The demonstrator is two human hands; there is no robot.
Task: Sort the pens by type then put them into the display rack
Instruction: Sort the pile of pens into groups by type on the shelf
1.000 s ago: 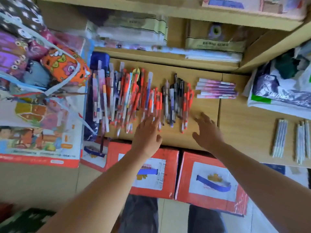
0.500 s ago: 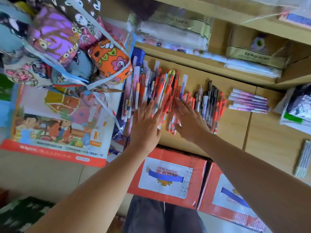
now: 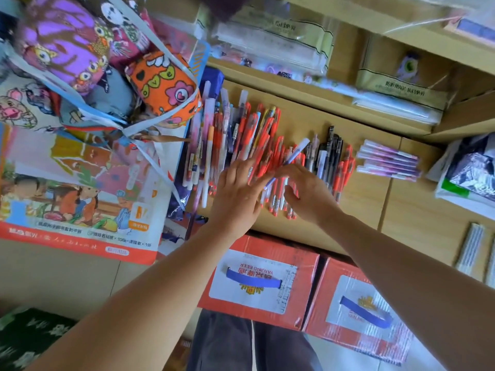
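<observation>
A mixed pile of pens (image 3: 241,135), mostly orange-red ones with some white and some black (image 3: 332,148), lies on the light brown surface (image 3: 369,199). My left hand (image 3: 238,191) rests on the middle of the pile with its fingers straight. Just to its right, my right hand (image 3: 310,194) pinches a white-and-blue pen (image 3: 296,152), which tilts up out of the pile. A sorted group of pink-purple pens (image 3: 388,162) lies apart at the right. Several white pens (image 3: 471,250) lie at the far right edge. No display rack can be made out.
Two red cartons (image 3: 305,266) stand below the surface's front edge. A bag of patterned cases (image 3: 101,62) and a picture pack (image 3: 75,194) crowd the left. Shelves of packaged stationery (image 3: 281,38) rise behind. A plastic bag (image 3: 466,178) lies at the right.
Both hands reached forward onto the pile and drew together. The right hand has lifted one white-and-blue pen. The view has swung left.
</observation>
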